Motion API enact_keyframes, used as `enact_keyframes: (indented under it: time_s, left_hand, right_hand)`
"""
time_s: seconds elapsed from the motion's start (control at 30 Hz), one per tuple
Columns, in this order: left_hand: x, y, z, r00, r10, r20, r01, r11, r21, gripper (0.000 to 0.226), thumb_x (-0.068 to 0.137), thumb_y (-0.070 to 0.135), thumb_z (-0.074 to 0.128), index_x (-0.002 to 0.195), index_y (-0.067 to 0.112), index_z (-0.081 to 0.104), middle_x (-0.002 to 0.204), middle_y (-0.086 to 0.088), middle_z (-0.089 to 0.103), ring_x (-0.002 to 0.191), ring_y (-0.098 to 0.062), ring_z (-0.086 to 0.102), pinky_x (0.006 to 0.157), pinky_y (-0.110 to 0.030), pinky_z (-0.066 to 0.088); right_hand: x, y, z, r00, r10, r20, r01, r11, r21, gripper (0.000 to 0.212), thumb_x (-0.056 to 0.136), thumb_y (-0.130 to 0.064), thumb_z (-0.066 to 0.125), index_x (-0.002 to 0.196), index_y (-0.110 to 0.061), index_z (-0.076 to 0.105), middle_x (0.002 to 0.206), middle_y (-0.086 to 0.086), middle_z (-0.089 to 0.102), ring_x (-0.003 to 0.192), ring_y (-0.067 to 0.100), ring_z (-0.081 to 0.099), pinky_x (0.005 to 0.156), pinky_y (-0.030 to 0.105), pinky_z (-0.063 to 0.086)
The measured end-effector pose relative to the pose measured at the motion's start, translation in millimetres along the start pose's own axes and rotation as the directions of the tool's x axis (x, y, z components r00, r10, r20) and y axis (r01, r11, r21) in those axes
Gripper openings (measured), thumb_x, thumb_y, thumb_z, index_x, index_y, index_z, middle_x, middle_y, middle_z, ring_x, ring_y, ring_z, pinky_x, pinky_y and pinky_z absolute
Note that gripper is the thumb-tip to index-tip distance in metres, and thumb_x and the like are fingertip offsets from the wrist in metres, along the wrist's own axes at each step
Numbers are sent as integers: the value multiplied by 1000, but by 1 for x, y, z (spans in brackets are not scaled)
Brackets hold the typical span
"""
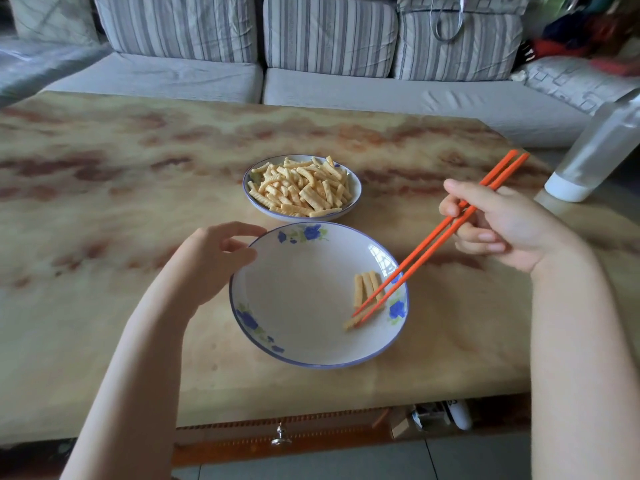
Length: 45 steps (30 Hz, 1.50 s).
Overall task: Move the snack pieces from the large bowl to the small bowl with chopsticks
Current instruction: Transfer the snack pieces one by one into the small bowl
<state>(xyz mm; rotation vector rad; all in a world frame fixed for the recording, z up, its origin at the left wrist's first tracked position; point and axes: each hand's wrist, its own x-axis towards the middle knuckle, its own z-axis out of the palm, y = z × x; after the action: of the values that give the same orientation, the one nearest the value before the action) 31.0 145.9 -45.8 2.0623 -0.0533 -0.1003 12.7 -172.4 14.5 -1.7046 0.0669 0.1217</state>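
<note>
- Snack pieces (300, 188), pale ridged sticks, are heaped in the small bowl (354, 202), a white dish with a blue rim just above the middle of the frame.
- We count four more in the large bowl (263, 337). Three lie side by side on its right inner slope, and one lies crosswise below them.
- The large bowl is white with blue flowers round its rim. It sits just below the small one, the two rims nearly touching.
- The right hand (502, 226), at mid right, grips a pair of orange chopsticks (415, 251). Their tips are close together over the crosswise piece, but we cannot tell whether they pinch it.
- The left hand (211, 258) meets the large bowl's upper left rim with loosely curled fingers. We cannot tell whether it grasps the rim or only rests there.
- Both bowls stand on a marble-patterned table (104, 202).
- A frosted bottle (595, 147) with a white end stands at the right edge.
- A white object (459, 415) under the table's lower edge bears dark letters too small for us to read.
- A sofa (329, 36) with striped cushions fills the top.
</note>
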Motion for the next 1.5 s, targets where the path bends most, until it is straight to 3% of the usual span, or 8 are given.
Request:
enact_keyframes:
  time_s: [0.27,0.37,0.57,0.77,1.0,1.3,1.5]
  left_hand:
    - [1,-1,0,1000,12,9,-13,1000,4,39,86,7,61,87,46,66,89,-2,74,84,-32,69,86,-52,53]
    - [1,-1,0,1000,14,10,-14,1000,-5,39,86,6,61,87,45,66,90,-2,73,85,-32,69,86,-52,53]
    - [1,-3,0,1000,12,8,-11,999,-32,46,85,6,61,79,51,68,89,-2,74,86,-33,69,86,-53,53]
    - [1,-3,0,1000,12,12,-12,999,-32,42,85,6,61,83,48,68,89,-1,74,86,-32,69,86,-53,53]
    - [1,-2,-1,1000,17,11,-17,999,-31,49,85,6,61,77,54,67,88,0,75,86,-32,69,86,-53,53]
    - [-1,-1,-1,1000,12,9,-12,999,-32,49,85,6,61,78,54,67,89,-2,74,86,-33,69,86,-53,53]
    - [-1,0,1,1000,13,8,-12,1000,-28,40,86,5,60,86,44,66,89,-3,74,86,-34,68,86,-53,53]
  right_hand:
    - [2,-6,14,987,-119,-107,135,977,163,36,102,-24,39,69,-11,39,42,-11,43,28,5,27,33,17,19]
    - [13,-3,19,961,-158,-225,221,931,291,35,102,-21,43,68,-13,41,57,-8,50,32,7,31,35,17,22]
    - [30,4,37,859,-111,-500,360,826,434,32,102,-18,43,70,-13,43,63,-5,53,35,10,35,37,17,24]
    - [37,7,53,780,-59,-623,385,830,404,36,103,-21,38,68,-13,44,38,-10,48,30,10,37,38,21,26]
    - [48,17,62,778,-72,-624,343,881,326,38,102,-27,38,69,-13,48,36,-2,45,30,14,39,39,22,27]
    - [36,8,50,796,-153,-586,385,875,294,38,102,-28,39,68,-13,49,37,-2,45,30,14,37,38,22,25]
    - [22,3,22,864,-224,-451,386,870,306,36,102,-21,41,68,-12,46,57,-7,53,31,7,33,34,14,20]
